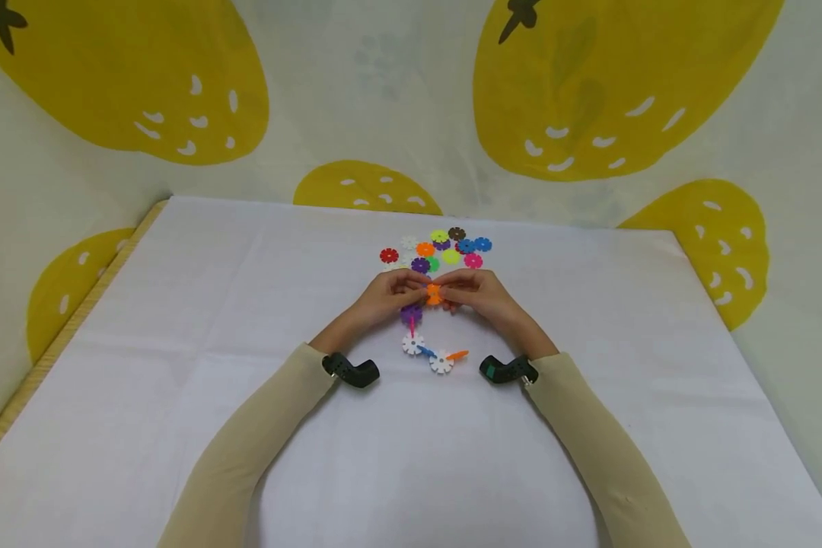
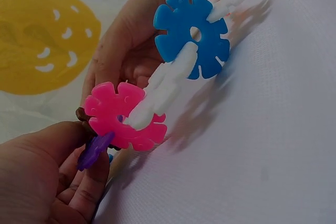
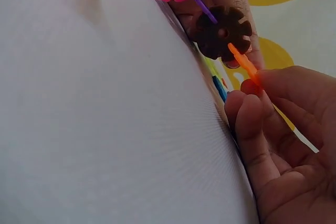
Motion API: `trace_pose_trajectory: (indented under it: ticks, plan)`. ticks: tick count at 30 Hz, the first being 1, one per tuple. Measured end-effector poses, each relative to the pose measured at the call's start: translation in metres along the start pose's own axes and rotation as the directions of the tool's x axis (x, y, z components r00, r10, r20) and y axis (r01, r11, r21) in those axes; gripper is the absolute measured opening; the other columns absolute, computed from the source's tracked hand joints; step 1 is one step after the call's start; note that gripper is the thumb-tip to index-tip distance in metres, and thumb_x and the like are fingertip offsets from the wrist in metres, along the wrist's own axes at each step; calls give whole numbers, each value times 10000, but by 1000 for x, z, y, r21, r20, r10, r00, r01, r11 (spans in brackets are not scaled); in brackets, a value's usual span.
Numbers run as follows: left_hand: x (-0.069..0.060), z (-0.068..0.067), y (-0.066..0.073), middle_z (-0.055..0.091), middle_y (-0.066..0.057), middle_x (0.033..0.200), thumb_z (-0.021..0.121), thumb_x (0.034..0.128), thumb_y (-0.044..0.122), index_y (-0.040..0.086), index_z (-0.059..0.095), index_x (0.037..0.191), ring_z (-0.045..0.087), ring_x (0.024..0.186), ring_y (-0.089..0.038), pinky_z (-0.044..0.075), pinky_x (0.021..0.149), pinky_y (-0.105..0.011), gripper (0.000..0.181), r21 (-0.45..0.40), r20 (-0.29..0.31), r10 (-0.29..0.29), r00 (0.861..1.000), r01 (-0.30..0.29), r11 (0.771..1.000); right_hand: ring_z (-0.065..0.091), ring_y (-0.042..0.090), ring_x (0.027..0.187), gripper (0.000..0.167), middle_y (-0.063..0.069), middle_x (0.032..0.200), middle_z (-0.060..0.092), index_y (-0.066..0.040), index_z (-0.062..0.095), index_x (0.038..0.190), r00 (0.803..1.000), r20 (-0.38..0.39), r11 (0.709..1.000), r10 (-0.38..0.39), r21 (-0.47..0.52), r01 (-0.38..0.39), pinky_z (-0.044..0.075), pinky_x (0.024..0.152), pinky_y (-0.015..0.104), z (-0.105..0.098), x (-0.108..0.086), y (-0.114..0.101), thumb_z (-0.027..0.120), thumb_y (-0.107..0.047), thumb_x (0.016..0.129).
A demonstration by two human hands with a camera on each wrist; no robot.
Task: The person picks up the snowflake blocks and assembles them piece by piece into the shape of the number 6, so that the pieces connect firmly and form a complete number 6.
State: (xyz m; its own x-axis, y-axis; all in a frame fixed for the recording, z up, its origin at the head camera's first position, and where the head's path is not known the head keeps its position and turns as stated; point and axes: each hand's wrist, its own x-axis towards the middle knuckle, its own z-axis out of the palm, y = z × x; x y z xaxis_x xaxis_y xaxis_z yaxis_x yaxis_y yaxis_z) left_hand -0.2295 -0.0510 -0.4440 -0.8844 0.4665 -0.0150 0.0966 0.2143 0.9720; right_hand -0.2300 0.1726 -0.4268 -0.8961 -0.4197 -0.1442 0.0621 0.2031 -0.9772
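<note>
A chain of slotted plastic flower discs hangs between my hands and trails toward me. My left hand [image 1: 389,295] pinches its far end at the brown disc [image 3: 223,35], beside the purple disc [image 1: 412,314]. My right hand [image 1: 478,292] pinches the orange disc [image 1: 434,295] between thumb and fingers; in the right wrist view its edge meets a slot of the brown disc. Onward from the purple disc run a pink disc [image 2: 118,111], a white disc [image 1: 413,345], a blue disc [image 2: 181,27], another white disc [image 1: 441,362] and an orange disc [image 1: 458,355] at the near end.
Beyond my hands lie several loose discs, among them a red disc [image 1: 389,256], a blue disc [image 1: 482,244] and a pink disc [image 1: 473,261]. A white cloth [image 1: 178,380] covers the table. A patterned curtain [image 1: 377,99] rises behind its far edge.
</note>
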Motion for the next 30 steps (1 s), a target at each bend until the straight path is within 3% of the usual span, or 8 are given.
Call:
trace_pose_trajectory:
  ticks: [4,9,21,25,30]
  plan:
    - [-1,0,2,675,-154,1045,606,972,109,-5,610,1248,633,860,-152,505,793,-210,298,13,12,7,1000,-7,1000,612,170,720,317,75,844,684,18,654,1191,999,-30,999,43,-1,-43,536,699,222,-1,0,-2,668,-174,939]
    - [-2,0,3,684,-147,1028,593,979,107,3,620,1256,618,835,-146,498,780,-204,297,20,15,10,1000,-10,1000,586,159,704,339,85,855,658,-5,651,1196,988,-130,996,85,3,-85,523,687,206,-7,1,-2,669,-227,941]
    - [-2,0,3,698,-122,1043,607,972,117,14,638,1227,633,879,-172,518,820,-232,277,34,7,1,1000,-1,999,545,176,798,306,80,1058,628,-40,673,1154,938,-345,979,41,-173,-107,484,641,158,-27,5,7,712,-217,908]
    - [-1,0,2,695,-126,1033,597,977,116,5,638,1224,629,863,-164,517,809,-225,274,21,14,2,1000,-2,1000,543,159,793,303,37,1017,629,-49,674,1147,922,-384,974,47,-187,-128,480,632,149,-34,8,11,723,-216,899]
    - [-1,0,2,691,-128,1029,604,975,124,5,639,1220,622,843,-151,511,786,-207,274,7,14,-9,1000,8,1000,499,88,626,307,-21,858,624,-26,673,1138,915,-401,978,47,-168,-123,440,554,157,-41,14,10,736,-192,887]
